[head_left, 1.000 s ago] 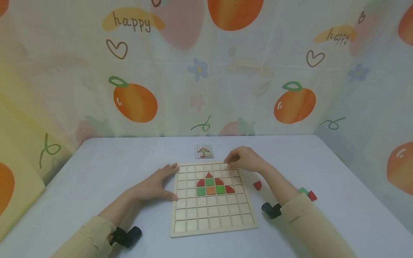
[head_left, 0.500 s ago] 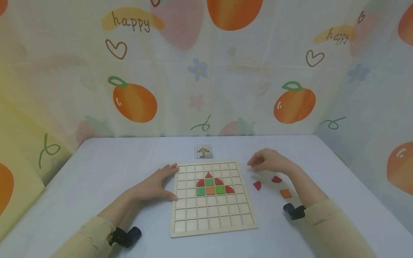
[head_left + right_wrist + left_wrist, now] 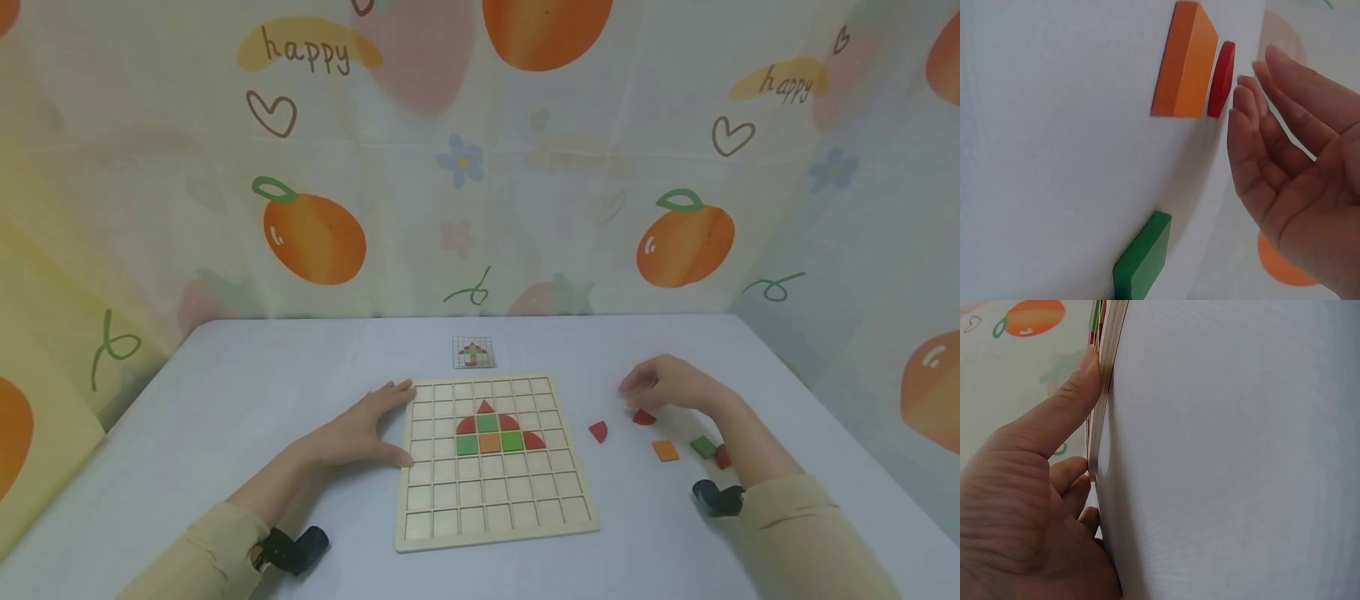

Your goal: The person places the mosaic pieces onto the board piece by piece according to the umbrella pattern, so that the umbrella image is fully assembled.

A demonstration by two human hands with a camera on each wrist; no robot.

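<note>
A wooden grid board (image 3: 495, 492) lies on the table. Red, green and orange tiles fill several of its middle squares, with a red triangle (image 3: 486, 407) at their top. My left hand (image 3: 352, 429) rests along the board's left edge, its thumb and fingertips touching the frame. In the left wrist view the thumb lies against the board's side. To the right of the board my right hand (image 3: 675, 385) hovers close behind a red quarter-round tile (image 3: 643, 417). Its fingers (image 3: 1249, 125) are loosely bent, and nothing shows between them and the thumb.
Another red quarter-round tile (image 3: 598, 431) lies beside the board. An orange square tile (image 3: 665, 451), a green square tile (image 3: 703, 447) and a partly covered red tile (image 3: 723, 456) lie near the right forearm. A small pattern card (image 3: 473, 352) sits behind the board.
My right hand has moved right from the board's top right corner to above the loose tiles, and the forearm's shift uncovers more tiles. The left hand and the board stay still.
</note>
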